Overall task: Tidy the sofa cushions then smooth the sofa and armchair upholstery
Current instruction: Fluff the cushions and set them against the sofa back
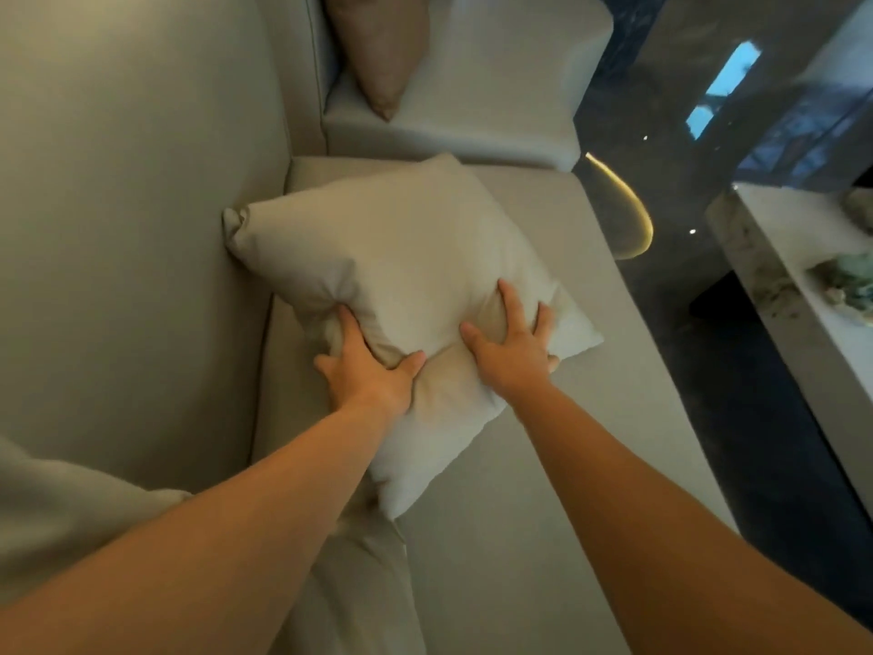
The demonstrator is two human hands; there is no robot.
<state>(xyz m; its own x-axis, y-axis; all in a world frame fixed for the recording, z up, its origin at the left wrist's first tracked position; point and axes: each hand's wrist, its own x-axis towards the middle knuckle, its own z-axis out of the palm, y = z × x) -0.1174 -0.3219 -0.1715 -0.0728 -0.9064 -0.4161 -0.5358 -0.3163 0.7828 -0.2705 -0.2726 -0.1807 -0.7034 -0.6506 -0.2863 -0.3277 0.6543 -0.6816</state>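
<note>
A cream square cushion [406, 257] lies tilted on the beige sofa seat [543, 489], its far-left corner pressed against the sofa backrest [132, 229]. My left hand [366, 368] grips the cushion's near-left edge, thumb on top and fingers dug into the fabric. My right hand [515, 345] presses spread on the cushion's near-right part, fingers curled over its edge. A tan cushion [382, 49] leans against the backrest on the far seat section [500, 101].
A dark glossy floor [685, 323] runs along the sofa's right side. A pale marble-topped table [774, 257] with green objects on it stands at the right. Another beige cushion corner [71, 503] shows at lower left.
</note>
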